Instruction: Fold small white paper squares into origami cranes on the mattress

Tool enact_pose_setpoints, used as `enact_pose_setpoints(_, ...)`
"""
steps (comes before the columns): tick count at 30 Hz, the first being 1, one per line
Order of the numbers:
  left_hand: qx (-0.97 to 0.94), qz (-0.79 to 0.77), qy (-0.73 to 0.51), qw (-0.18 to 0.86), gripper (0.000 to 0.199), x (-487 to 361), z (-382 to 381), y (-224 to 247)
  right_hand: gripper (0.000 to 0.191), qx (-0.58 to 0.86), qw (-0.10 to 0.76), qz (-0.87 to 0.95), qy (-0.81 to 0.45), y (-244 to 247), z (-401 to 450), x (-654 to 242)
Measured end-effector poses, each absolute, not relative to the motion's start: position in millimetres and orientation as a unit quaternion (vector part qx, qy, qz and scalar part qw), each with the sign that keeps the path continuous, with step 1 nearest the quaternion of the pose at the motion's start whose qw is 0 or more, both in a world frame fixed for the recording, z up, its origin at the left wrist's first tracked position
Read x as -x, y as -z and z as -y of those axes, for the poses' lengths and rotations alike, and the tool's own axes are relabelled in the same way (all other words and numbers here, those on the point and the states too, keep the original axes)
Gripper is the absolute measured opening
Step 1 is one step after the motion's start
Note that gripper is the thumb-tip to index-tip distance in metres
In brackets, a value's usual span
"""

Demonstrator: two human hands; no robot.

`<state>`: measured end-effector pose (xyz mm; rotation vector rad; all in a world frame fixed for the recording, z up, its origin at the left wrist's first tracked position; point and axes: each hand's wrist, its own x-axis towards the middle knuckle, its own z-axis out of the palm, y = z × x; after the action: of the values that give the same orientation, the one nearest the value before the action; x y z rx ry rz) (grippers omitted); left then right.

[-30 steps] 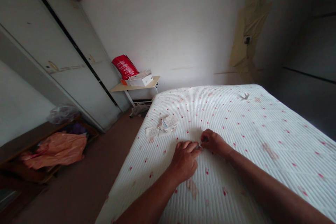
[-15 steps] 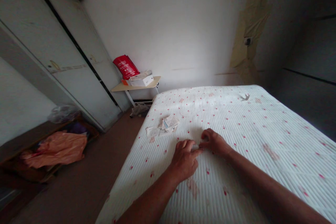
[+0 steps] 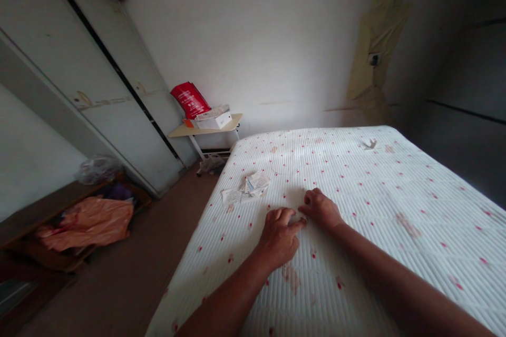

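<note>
My left hand (image 3: 278, 238) rests on the mattress (image 3: 328, 284), with its fingers and thumb apart and the fingertips on the cover. Just to the right is my right hand (image 3: 322, 212), its fingers curled and pinched together close to the surface. Whatever lies between the fingertips of the two hands is too small and covered to make out. Beyond my left hand lie several torn pieces of printed paper (image 3: 256, 183), partly overlapping. A small crumpled scrap (image 3: 370, 144) sits toward the far right of the mattress.
Against the far wall stands a small table (image 3: 183, 130) bearing a red bag (image 3: 190, 100) and a white box (image 3: 215, 121). A wardrobe (image 3: 114, 100) is at left, near a low wooden unit with an orange plastic bag (image 3: 89, 222). A socket (image 3: 373, 59) is on the wall.
My right hand has shifted slightly up and away, with its fingertips a little farther from my left hand. My left hand stays almost where it was.
</note>
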<state>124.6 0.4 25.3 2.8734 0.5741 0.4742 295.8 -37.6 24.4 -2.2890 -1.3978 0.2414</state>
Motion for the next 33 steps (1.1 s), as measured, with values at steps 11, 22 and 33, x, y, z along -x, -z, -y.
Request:
enact_pose_setpoints(11,-0.961,-0.193,-0.168,0.105,0.055,-124,-1,-26,0.027,0.709,0.329,0.602,-0.162,-22,33,-334)
enact_pose_setpoints(22,-0.949,-0.201,-0.211,0.121,0.044,-132,-6,-18,0.024,0.66,0.312,0.668,-0.141,-16,28,-333)
enact_pose_setpoints(33,-0.933,-0.23,-0.243,0.135,0.014,-140,-11,-26,0.026,0.614,0.243,0.733,-0.162,-37,49,-329)
